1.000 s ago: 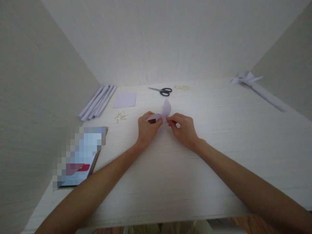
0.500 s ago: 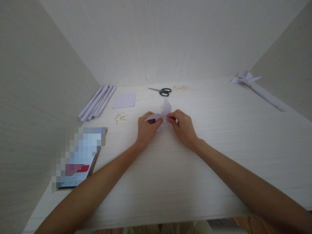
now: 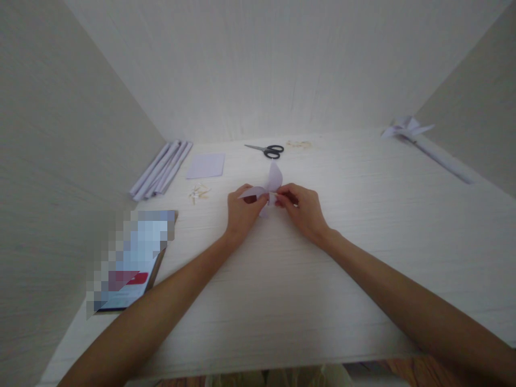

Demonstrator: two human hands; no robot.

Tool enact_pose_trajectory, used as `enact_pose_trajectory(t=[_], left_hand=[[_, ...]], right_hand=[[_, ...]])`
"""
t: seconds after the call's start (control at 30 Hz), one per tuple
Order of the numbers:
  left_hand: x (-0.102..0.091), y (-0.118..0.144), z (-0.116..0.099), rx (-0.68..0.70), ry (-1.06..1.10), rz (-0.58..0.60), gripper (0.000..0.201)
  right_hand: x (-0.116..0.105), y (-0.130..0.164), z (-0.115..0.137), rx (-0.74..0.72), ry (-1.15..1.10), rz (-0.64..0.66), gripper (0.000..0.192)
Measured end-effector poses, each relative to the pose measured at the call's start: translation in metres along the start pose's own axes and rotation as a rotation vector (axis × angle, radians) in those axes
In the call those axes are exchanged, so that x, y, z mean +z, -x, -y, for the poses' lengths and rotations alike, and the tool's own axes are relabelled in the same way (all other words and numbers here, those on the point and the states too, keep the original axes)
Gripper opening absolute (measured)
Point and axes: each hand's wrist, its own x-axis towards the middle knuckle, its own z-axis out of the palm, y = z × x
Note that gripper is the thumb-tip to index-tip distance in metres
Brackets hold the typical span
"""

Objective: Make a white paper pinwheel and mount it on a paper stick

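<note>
the left hand (image 3: 242, 207) and the right hand (image 3: 304, 209) are meeting at the middle of the desk (image 3: 363, 226), both pinching a small folded paper piece (image 3: 271, 185) just above the desk top. the left fingers are gripping one pale flap that points leftward, while the right fingertips are closing on the centre of the piece, where something thin, maybe a small stick, seems to be sticking out; it is too small to tell for sure. another flap is standing up behind the fingers. compared with a second ago, the right hand is sitting a little closer to the left one and the flaps are barely shifting, so the work looks like fine fiddling at the centre rather than any big move.

further back, scissors (image 3: 269, 150) are lying near the wall, a flat paper square (image 3: 205, 165) and a bundle of rolled paper tubes (image 3: 161, 167) are lying to the left, with tiny scraps (image 3: 198, 192) beside them. a finished paper pinwheel (image 3: 423, 142) is resting at the far right.
</note>
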Motion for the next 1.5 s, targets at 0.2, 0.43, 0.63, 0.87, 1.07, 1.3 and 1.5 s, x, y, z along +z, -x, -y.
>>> enact_pose_trajectory(t=[0.2,0.43,0.63,0.87,1.07,1.3,1.5], left_hand=[[0.001,-0.001,0.001,0.000,0.042,0.010,0.008],[0.001,-0.002,0.006,0.019,0.014,0.023,0.011],[0.002,-0.003,0.009,-0.013,0.074,0.024,0.010],[0.002,-0.004,0.011,-0.024,0.168,0.019,0.011],[0.001,-0.005,0.013,-0.039,0.210,-0.014,0.013],[0.001,-0.005,0.011,-0.104,0.295,-0.045,0.015],[0.002,-0.005,0.011,-0.081,0.302,-0.047,0.015]], right_hand=[[0.002,0.000,-0.001,0.044,-0.116,-0.045,0.011],[0.001,0.001,0.002,0.052,-0.129,-0.056,0.013],[0.002,0.001,0.001,0.120,-0.266,-0.075,0.014],[0.001,0.002,0.005,0.036,-0.187,-0.082,0.014],[-0.001,0.003,0.010,-0.079,-0.117,-0.017,0.010],[-0.004,0.005,0.013,-0.220,0.079,0.028,0.012],[-0.003,0.004,0.013,-0.202,0.070,0.001,0.010]])
